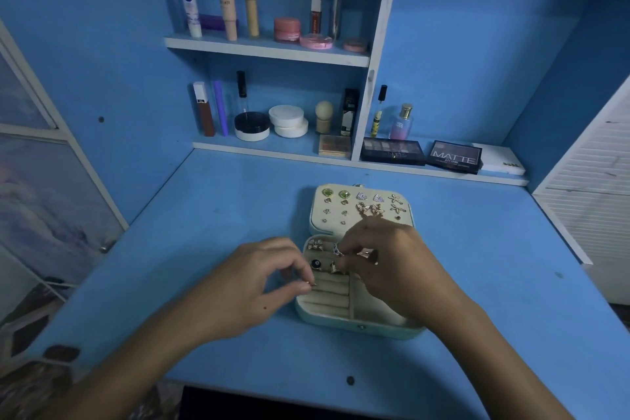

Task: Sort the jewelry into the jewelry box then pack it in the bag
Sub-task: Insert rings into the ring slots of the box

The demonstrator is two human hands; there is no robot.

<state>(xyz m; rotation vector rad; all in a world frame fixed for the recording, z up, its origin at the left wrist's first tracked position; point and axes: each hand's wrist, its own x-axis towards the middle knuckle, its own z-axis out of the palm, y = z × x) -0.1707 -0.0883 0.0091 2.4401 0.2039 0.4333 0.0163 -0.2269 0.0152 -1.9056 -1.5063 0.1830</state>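
A pale jewelry box (341,320) lies open on the blue desk. Its lid panel (361,206) holds several earrings. Rings sit in the padded rolls of the base, among them a dark-stoned ring (316,264) and a bow-shaped piece (315,244). My left hand (259,280) pinches a small gold ring (309,284) at the box's left edge. Over the right half of the base, my right hand (385,262) pinches a silver ring (337,251) between thumb and fingers. It hides the right compartment. No bag is in view.
Shelves behind the desk carry cosmetics: tubes, a pink jar (287,29), round white compacts (288,119), a perfume bottle (401,123) and eyeshadow palettes (455,157). A white slatted panel (593,191) stands at the right. The blue desk (477,249) surrounds the box.
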